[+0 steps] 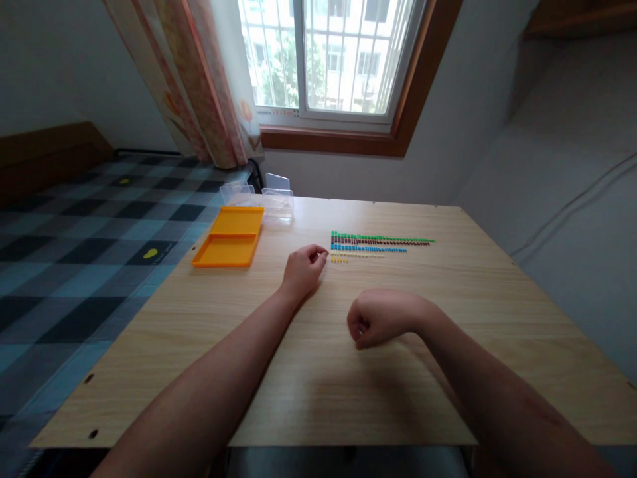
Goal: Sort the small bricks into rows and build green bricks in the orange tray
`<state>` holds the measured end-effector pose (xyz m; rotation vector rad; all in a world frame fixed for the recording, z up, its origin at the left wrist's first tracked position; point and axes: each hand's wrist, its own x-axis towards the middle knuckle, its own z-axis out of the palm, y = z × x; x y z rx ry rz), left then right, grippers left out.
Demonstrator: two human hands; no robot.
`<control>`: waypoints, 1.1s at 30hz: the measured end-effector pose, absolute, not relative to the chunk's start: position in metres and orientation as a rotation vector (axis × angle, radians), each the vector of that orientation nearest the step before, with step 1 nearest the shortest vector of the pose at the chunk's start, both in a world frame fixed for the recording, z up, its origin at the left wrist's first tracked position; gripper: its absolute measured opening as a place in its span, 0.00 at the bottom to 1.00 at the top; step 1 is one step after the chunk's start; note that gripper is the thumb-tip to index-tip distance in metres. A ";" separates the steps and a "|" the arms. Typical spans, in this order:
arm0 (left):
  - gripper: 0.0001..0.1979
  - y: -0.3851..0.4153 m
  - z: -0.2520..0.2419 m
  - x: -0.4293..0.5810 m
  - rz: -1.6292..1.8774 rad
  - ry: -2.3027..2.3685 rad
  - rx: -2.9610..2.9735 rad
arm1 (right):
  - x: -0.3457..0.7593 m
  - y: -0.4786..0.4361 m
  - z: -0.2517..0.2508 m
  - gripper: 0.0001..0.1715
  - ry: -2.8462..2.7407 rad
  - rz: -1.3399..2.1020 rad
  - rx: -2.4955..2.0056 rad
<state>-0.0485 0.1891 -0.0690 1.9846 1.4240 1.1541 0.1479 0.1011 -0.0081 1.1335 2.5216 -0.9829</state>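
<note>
Small coloured pieces lie in long rows on the table: a green row, a dark brown row, a blue row, a pale row and a short yellow row. My left hand rests at the left ends of the lower rows, thumb and fingertips pinched together. Whether a piece is between them is too small to see. Nearer to me, my right hand hangs over the bare wood with its fingers curled inward; what they hold, if anything, is hidden.
An orange two-part tray lies at the table's left edge. Behind it stand clear plastic boxes with raised lids. The wooden table reaches toward the window wall. A bed with a checked cover adjoins on the left.
</note>
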 end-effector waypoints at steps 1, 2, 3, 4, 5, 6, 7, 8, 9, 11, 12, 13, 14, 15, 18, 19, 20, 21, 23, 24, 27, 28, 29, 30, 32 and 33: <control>0.11 0.189 -0.069 -0.048 1.152 1.423 1.982 | 0.147 0.100 -0.007 0.07 2.525 -0.963 1.135; 0.11 0.189 -0.069 -0.048 1.149 1.423 1.979 | 0.147 0.099 -0.006 0.07 2.533 -0.940 1.136; 0.11 0.189 -0.069 -0.049 1.146 1.424 1.976 | 0.146 0.098 -0.005 0.08 2.546 -0.908 1.143; 0.11 0.189 -0.069 -0.049 1.144 1.426 1.973 | 0.146 0.097 -0.005 0.09 2.566 -0.867 1.160; 0.11 0.189 -0.069 -0.049 1.143 1.430 1.972 | 0.145 0.097 -0.004 0.10 2.590 -0.813 1.189; 0.11 0.188 -0.069 -0.049 1.143 1.434 1.973 | 0.145 0.098 -0.004 0.10 2.612 -0.749 1.228; 0.11 0.188 -0.069 -0.049 1.143 1.437 1.975 | 0.146 0.099 -0.005 0.11 2.631 -0.678 1.273; 0.11 0.188 -0.069 -0.049 1.144 1.439 1.977 | 0.147 0.101 -0.006 0.11 2.646 -0.601 1.329; 0.11 0.188 -0.069 -0.049 1.144 1.438 1.978 | 0.149 0.105 -0.008 0.12 2.655 -0.529 1.388; 0.11 0.188 -0.069 -0.049 1.142 1.434 1.980 | 0.153 0.114 -0.013 0.12 2.663 -0.426 1.517; 0.11 0.188 -0.069 -0.049 1.141 1.433 1.977 | 0.155 0.119 -0.016 0.13 2.668 -0.391 1.586; 0.11 0.188 -0.070 -0.050 1.138 1.432 1.973 | 0.158 0.124 -0.019 0.13 2.672 -0.358 1.656; 0.11 0.189 -0.070 -0.050 1.135 1.433 1.970 | 0.160 0.129 -0.022 0.12 2.675 -0.328 1.716; 0.11 0.189 -0.070 -0.050 1.132 1.435 1.967 | 0.162 0.134 -0.025 0.12 2.675 -0.297 1.764; 0.11 0.189 -0.070 -0.051 1.127 1.441 1.967 | 0.165 0.143 -0.033 0.14 2.662 -0.204 1.856; 0.11 0.189 -0.070 -0.051 1.127 1.442 1.968 | 0.164 0.145 -0.035 0.14 2.660 -0.185 1.870; 0.11 0.189 -0.070 -0.051 1.125 1.442 1.969 | 0.163 0.146 -0.036 0.14 2.662 -0.167 1.882; 0.10 0.189 -0.070 -0.051 1.123 1.440 1.968 | 0.162 0.146 -0.038 0.14 2.667 -0.150 1.892; 0.11 0.188 -0.069 -0.051 1.117 1.436 1.961 | 0.159 0.146 -0.040 0.14 2.686 -0.122 1.903; 0.11 0.188 -0.069 -0.051 1.117 1.435 1.955 | 0.157 0.146 -0.041 0.14 2.695 -0.112 1.905; 0.11 0.188 -0.068 -0.050 1.122 1.436 1.945 | 0.153 0.144 -0.042 0.14 2.720 -0.108 1.911; 0.11 0.187 -0.067 -0.050 1.123 1.436 1.943 | 0.153 0.143 -0.043 0.13 2.727 -0.118 1.912; 0.11 0.187 -0.067 -0.050 1.122 1.437 1.944 | 0.153 0.143 -0.043 0.13 2.736 -0.132 1.913; 0.11 0.187 -0.067 -0.050 1.119 1.438 1.945 | 0.154 0.143 -0.044 0.13 2.746 -0.149 1.918; 0.11 0.186 -0.066 -0.050 1.116 1.441 1.946 | 0.157 0.143 -0.044 0.12 2.760 -0.194 1.940; 0.11 0.186 -0.066 -0.050 1.114 1.443 1.947 | 0.159 0.143 -0.045 0.13 2.765 -0.224 1.957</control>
